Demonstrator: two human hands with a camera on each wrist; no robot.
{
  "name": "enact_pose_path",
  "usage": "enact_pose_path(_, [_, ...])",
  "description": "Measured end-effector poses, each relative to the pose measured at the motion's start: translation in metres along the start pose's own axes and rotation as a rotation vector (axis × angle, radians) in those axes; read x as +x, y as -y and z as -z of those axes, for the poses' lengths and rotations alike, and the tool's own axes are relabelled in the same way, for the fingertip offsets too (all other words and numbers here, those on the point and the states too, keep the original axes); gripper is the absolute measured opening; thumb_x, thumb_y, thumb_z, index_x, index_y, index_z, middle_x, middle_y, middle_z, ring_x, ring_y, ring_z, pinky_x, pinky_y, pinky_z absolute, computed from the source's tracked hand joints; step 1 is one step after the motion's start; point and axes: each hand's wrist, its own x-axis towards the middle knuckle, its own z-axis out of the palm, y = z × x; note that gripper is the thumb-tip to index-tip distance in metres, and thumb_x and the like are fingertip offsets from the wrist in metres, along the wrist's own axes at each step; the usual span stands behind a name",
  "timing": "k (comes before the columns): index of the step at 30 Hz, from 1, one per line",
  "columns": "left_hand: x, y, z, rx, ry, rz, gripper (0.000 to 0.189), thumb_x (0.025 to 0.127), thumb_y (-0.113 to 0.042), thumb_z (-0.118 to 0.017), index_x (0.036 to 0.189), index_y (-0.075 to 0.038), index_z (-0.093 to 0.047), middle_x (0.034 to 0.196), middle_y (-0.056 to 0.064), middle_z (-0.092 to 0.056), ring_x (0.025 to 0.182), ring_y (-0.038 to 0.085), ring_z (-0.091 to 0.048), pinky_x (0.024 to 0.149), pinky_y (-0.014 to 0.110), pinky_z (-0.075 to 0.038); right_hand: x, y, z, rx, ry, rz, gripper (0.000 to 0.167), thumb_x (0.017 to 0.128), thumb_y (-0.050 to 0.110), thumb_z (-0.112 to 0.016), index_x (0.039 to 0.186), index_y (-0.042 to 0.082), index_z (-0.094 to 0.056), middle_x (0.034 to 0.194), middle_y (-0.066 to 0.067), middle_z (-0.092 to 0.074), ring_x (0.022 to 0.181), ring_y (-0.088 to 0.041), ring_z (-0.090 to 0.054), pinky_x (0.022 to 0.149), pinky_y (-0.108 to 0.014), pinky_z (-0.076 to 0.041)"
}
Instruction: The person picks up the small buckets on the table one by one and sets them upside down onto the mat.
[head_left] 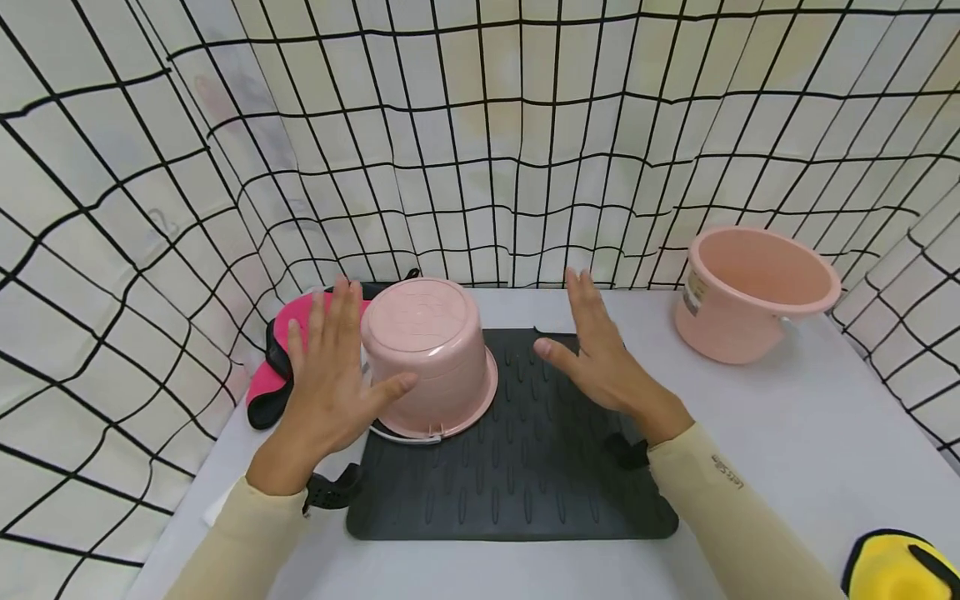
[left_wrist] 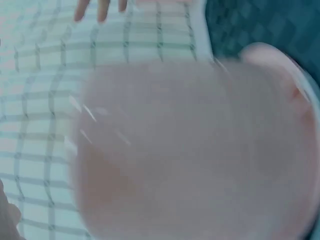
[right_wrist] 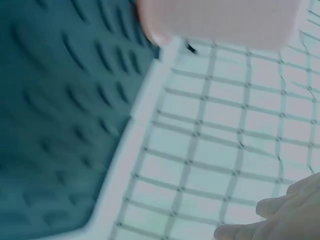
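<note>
An upside-down pink bucket point(head_left: 427, 358) rests on the left part of a dark ribbed mat point(head_left: 517, 467), its rim down and its pale handle lying at the front. My left hand point(head_left: 330, 383) is beside the bucket's left side, fingers straight and thumb spread across its front in the head view. Over the mat's right side my right hand point(head_left: 600, 358) is raised with straight fingers, apart from the bucket and holding nothing. The bucket point(left_wrist: 190, 150) fills most of the left wrist view, blurred. In the right wrist view, the right hand's fingers point(right_wrist: 280, 210) show at the lower right.
A second pink bucket point(head_left: 757, 292) stands upright at the back right of the white table point(head_left: 750, 433). Behind the left hand lies a pink and black item point(head_left: 270, 383). A yellow and black object point(head_left: 900, 567) is at the lower right corner. Black netting point(head_left: 517, 133) encloses the back and sides.
</note>
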Motion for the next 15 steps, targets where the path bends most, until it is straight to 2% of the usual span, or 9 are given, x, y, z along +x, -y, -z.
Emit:
enact_pose_path(4, [0.009,-0.032,0.003,-0.047,-0.111,-0.141,0.114,0.086,-0.094,-0.032,0.169,-0.026,0.006,0.177,0.000,0.003,0.161,0.035,0.007,0.120,0.071,0.008,-0.006,-0.002,0.037,0.019,-0.070,0.054,0.094,0.103,0.069,-0.041,0.165,0.031,0.017,0.171,0.005,0.025,0.159,-0.026,0.018,0.122,-0.068,0.005])
enact_pose_path(7, [0.019,-0.059,-0.001,-0.104,-0.146,-0.232,0.113,0.085,-0.095,-0.028,0.169,-0.026,0.005,0.177,0.001,0.001,0.161,0.033,0.004,0.122,0.068,0.006,-0.012,-0.006,0.067,0.049,-0.128,0.067,0.088,0.107,0.055,-0.044,0.166,0.030,0.016,0.172,0.005,0.022,0.158,-0.022,0.020,0.123,-0.064,0.010])
enact_pose_path(10, [0.033,-0.086,-0.009,-0.167,-0.122,-0.285,0.116,0.084,-0.096,-0.026,0.169,-0.024,0.006,0.177,-0.001,0.004,0.162,0.029,0.007,0.123,0.065,0.005,-0.019,-0.015,0.099,0.071,-0.172,0.014,0.081,0.109,0.048,-0.039,0.165,0.032,0.017,0.172,0.006,0.022,0.157,-0.021,0.022,0.123,-0.059,0.016])
enact_pose_path(15, [0.061,-0.124,-0.035,-0.262,0.010,-0.295,0.120,0.080,-0.100,-0.019,0.167,-0.025,0.013,0.174,-0.009,0.015,0.160,0.020,0.015,0.124,0.064,0.006,-0.019,-0.033,0.145,0.073,-0.233,-0.124,0.076,0.110,0.048,-0.030,0.162,0.037,0.024,0.169,0.008,0.030,0.154,-0.017,0.029,0.120,-0.055,0.024])
